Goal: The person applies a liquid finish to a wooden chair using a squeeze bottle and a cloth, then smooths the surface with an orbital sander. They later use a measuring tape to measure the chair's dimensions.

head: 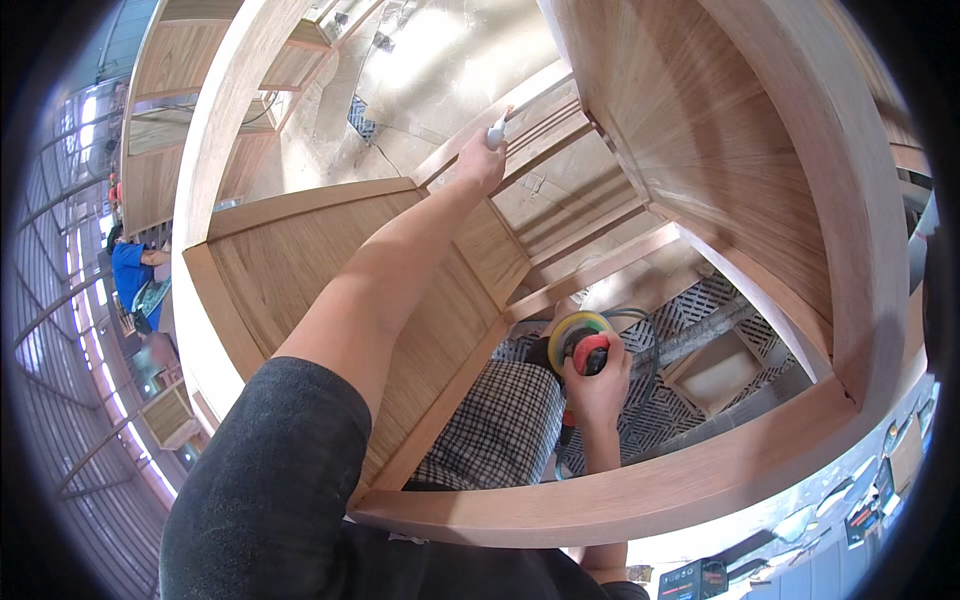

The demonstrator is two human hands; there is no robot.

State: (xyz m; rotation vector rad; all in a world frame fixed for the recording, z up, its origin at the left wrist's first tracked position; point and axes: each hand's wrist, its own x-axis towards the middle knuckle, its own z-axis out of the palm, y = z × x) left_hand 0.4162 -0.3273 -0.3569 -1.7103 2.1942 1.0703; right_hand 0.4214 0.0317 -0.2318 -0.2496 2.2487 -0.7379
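My left hand (481, 161) reaches far into a wooden furniture frame (600, 487) and grips a small white bottle (496, 133), its narrow tip at a pale rail (529, 94). In my right hand (600, 382), nearer my body, is a red and black power sander (590, 354) with a yellow-green round pad, its face turned partly up. A hose (651, 352) curves beside it. Under my left arm lies a wooden side panel (330, 262); a tall curved-looking panel (697, 135) stands at the right. My checked-cloth-covered leg (495, 427) shows through the frame opening.
Black slatted floor mats (675, 420) and a shallow wooden box (716, 371) lie below the frame. More wooden cabinet frames (180, 60) stand at upper left. Another person in a blue shirt (129, 270) is at the far left. Dark printed boxes (690, 581) sit at lower right.
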